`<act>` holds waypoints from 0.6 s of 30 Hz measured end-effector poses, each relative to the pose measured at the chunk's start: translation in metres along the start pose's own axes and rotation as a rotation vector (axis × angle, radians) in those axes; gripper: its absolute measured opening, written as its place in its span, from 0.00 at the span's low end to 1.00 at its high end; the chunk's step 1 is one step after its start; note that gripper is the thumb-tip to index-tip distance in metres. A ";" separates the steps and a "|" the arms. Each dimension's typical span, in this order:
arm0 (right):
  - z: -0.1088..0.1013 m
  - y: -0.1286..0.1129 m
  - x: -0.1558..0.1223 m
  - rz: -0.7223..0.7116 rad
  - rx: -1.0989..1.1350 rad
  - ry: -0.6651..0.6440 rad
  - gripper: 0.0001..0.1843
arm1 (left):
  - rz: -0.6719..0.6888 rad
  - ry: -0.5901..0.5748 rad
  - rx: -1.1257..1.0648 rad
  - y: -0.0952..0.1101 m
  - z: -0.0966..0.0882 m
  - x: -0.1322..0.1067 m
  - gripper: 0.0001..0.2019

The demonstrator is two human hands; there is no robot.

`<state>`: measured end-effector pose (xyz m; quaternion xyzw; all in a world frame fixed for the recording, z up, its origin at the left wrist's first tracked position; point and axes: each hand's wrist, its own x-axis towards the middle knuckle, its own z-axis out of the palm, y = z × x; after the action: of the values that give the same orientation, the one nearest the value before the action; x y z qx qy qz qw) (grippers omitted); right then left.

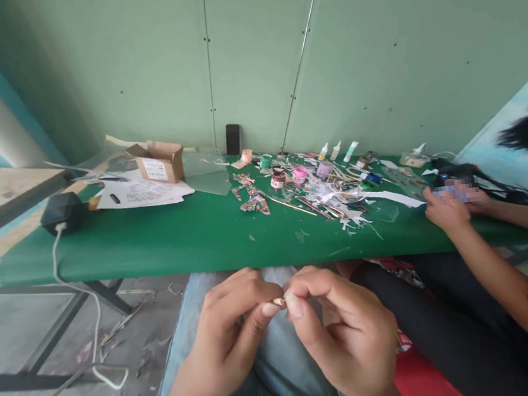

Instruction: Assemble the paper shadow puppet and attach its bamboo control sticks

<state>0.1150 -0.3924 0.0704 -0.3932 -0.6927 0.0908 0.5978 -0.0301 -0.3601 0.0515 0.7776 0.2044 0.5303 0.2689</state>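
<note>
Person's wearing faded light-blue denim jeans (pixel 276 368), fabric showing btwn & beside the wrists. L hand (pixel 227 335) & R hand (pixel 341 332) are showing bare, forearms too; thumbnails looking short, pale.

Small tan stick (pixel 279 301) pinched between two sets of fingertips

Only a short stub of it shows, light brown with a faint orange tint, thin and lying roughly level; the rest is hidden behind the fingers, so its full length and shape cannot be told. The left hand (pixel 227 335) grips it from one side with thumb and forefinger, and the right hand (pixel 345 328) meets it from the other, thumbnail pressed against its end. It is held in the air, low and central in the view.
</note>
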 end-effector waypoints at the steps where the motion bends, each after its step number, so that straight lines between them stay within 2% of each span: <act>1: 0.000 0.000 0.000 -0.001 0.000 0.002 0.07 | -0.002 -0.002 -0.002 0.000 0.000 0.000 0.10; 11: 0.001 0.001 0.000 -0.001 -0.012 -0.005 0.07 | 0.004 0.008 0.033 -0.001 0.000 0.000 0.09; 18: -0.004 0.002 0.002 -0.075 -0.132 -0.031 0.07 | 0.049 0.012 0.160 -0.003 -0.006 0.000 0.05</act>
<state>0.1192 -0.3911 0.0717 -0.4041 -0.7207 0.0288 0.5626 -0.0355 -0.3566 0.0512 0.7984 0.2284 0.5232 0.1915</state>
